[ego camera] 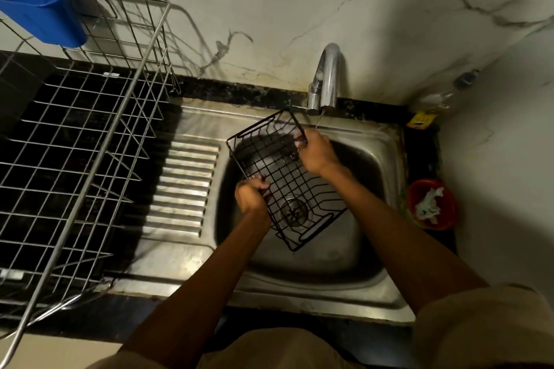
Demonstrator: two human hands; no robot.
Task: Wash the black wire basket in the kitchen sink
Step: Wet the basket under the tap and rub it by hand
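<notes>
I held the black wire basket (281,177) tilted over the sink (374,159), my left hand (251,196) and right hand (316,153) each clenched on its rim.

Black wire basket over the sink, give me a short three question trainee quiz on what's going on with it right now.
1. True or false: both hands grip the black wire basket.
2. Which hand is nearer the tap: A left hand, B right hand?
3. Fill in: the basket is held over the sink, above its ____.

Key: 1 true; 2 B; 3 drain.
</notes>
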